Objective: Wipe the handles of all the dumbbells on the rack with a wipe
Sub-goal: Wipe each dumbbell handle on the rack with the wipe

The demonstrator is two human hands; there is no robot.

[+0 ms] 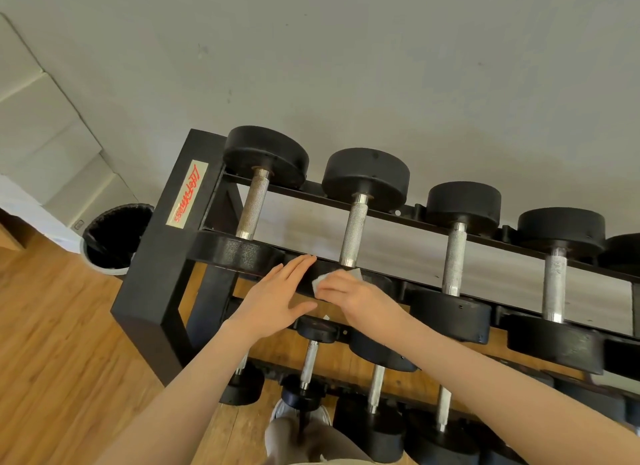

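At the front rail of the upper shelf, two hands meet near the second dumbbell.

The right hand pinches a white wipe just below the knurled handle of the second dumbbell, at its near end. The left hand lies flat with straight fingers on the rail beside it. The black rack carries more dumbbells on a lower shelf. A dark bin stands on the wooden floor to the left.
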